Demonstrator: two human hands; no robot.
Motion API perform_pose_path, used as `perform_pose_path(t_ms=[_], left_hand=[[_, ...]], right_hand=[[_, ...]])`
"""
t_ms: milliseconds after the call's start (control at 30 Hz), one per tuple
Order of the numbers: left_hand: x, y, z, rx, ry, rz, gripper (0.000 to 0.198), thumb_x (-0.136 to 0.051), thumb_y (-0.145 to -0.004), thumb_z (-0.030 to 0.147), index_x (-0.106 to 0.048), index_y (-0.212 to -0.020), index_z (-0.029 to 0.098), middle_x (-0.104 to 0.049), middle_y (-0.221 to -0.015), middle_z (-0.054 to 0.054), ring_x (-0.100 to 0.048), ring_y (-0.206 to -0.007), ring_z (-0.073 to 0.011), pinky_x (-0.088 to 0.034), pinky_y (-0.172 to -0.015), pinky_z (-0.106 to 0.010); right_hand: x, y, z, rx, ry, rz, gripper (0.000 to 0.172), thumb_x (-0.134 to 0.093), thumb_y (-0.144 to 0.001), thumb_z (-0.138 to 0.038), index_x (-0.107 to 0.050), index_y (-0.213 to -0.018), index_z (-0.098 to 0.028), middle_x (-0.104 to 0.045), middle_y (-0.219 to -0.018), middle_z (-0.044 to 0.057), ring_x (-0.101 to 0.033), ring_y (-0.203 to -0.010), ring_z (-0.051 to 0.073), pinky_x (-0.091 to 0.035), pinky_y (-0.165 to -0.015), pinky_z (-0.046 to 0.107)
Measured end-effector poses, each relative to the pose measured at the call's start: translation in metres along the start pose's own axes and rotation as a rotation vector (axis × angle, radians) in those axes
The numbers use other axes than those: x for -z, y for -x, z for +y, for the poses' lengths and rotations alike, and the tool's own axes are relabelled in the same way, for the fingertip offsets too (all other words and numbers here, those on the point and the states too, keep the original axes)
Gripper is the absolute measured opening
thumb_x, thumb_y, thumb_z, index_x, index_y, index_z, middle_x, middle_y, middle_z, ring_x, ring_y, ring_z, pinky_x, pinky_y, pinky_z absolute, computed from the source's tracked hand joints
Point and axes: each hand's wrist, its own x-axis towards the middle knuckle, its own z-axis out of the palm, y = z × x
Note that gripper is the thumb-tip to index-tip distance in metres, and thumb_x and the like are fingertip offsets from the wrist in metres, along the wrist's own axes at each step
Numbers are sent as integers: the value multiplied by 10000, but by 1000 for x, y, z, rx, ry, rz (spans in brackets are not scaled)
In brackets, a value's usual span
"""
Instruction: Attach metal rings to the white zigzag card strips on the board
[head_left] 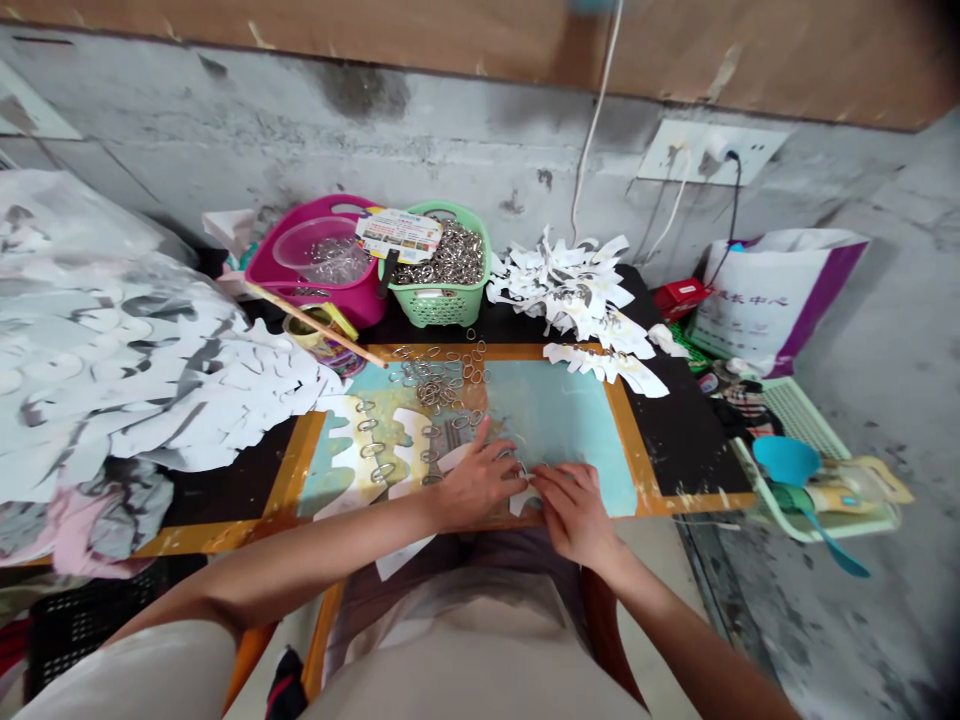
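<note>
Both my hands meet over the front of the blue work surface, at a white cut-out piece [523, 500] that looks like paper or thin sheet. My left hand [480, 485] has its fingers bent over the piece's upper edge, thumb pointing away from me. From the right, my right hand [574, 505] pinches the same edge; whether a ring is between its fingertips is too small to tell. Left of them lie two white scalloped pieces, one [346, 450] further left and one [411, 440] nearer, with metal rings [371, 450] along their edges. Behind the hands, loose metal rings [439, 390] form a heap.
A magenta basket [315, 285] and a green basket [442, 305] of metal bits stand at the back. White cut-outs pile up at left [150, 370] and back right [570, 285]. A stick [322, 325] rests across a tin. A tray [825, 525] sits right.
</note>
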Motion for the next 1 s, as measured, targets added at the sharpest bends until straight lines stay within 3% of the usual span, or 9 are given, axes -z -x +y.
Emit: perform_pose_path(t_ms=[133,267,400,500,600,833,1000], left_hand=[[9,-2,3,11,39,-15,231,-593,-875,279,-634,-1101,246,-660,-961,-43,-496,-1168,-279,-6,-1133,-690],[20,-2,1,31,154,-70,378,-622,-745,187,-629,-1120,234,-626,-1133,-85,-479,-1214,-304,-88,-1143,-661],[20,-8,-9,84,237,-11,264,-523,-837,144,-607,-1082,196,-583,-1255,-105,-517,-1187,-246,-228,-1149,-561],[13,-15,-16,27,282,-95,294,-472,-900,125,-514,-1186,181,-645,-1169,-87,-498,-1244,-225,-239,-1165,-519],[7,-19,-20,-37,311,-166,326,-476,-905,109,-448,-1222,175,-673,-1104,-66,-561,-1172,-196,-215,-1184,-511],[6,-9,-15,-173,78,-42,195,-402,-954,99,-492,-1123,138,-674,-903,-63,-596,-1037,-176,-189,-1171,-597],[3,0,-16,-241,-25,55,178,-413,-936,66,-520,-1056,141,-653,-894,-49,-589,-977,-166,-247,-1148,-610]], right_hand=[[-2,-1,-3,-38,-22,-32,392,-449,-882,-92,-488,-1262,-182,-690,-981,84,-499,-1069,290,-306,-885,463],[-3,-5,-2,-53,1,-64,414,-445,-921,-132,-419,-1334,-154,-694,-1013,107,-519,-1039,282,-292,-893,464],[-7,-7,0,-59,-22,-56,428,-444,-922,-135,-377,-1345,-137,-687,-1017,109,-539,-1010,274,-303,-904,463],[-12,-5,2,-76,-47,-7,414,-446,-922,-150,-367,-1327,-132,-665,-1073,126,-556,-997,274,-317,-905,463],[-16,-2,3,-103,-74,33,382,-460,-919,-161,-377,-1290,-127,-642,-1116,138,-564,-1000,273,-327,-904,457],[-13,-3,2,-109,-67,-7,263,-468,-893,-123,-532,-1144,-168,-657,-1005,89,-525,-1003,258,-308,-901,437],[-10,-3,1,-75,-48,-60,320,-508,-838,-109,-618,-1115,-223,-635,-916,48,-478,-996,253,-290,-912,434]])
